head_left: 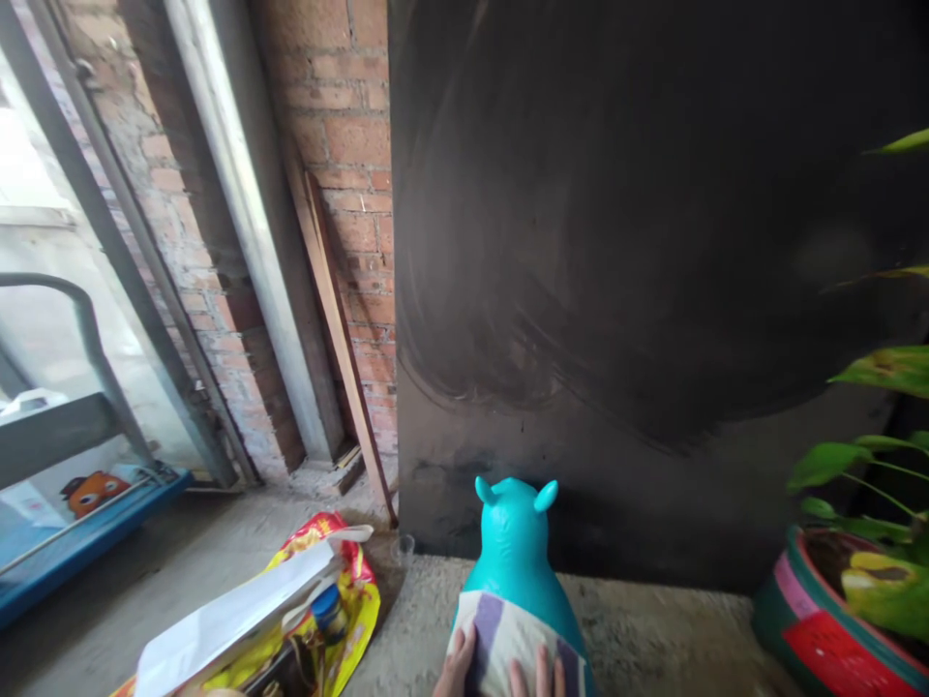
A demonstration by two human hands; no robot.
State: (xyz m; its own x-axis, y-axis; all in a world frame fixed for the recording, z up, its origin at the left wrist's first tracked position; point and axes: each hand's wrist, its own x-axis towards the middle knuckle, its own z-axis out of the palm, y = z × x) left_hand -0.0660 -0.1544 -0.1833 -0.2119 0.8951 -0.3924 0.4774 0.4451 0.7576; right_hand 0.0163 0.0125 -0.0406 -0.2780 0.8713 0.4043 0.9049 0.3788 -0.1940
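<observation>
on the concrete floor (653,629) before a dark board (639,242), one hand (500,673) presses a striped cloth (508,639) flat-fingered onto the turquoise toy (515,542), mid-wipe; which hand cannot be told.

black board (653,242) behind, plant pot (820,629) right

Hands (500,668) at bottom edge, fingers (459,651) spread flat, mostly cropped.

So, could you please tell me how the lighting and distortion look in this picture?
Head view: daylight blows out the window at far left; the black board shows dull grey smears, no sharp glare; the brick wall and pipes lean from lens distortion; the plant leaves at the right edge look soft; the turquoise toy is evenly lit.
</observation>
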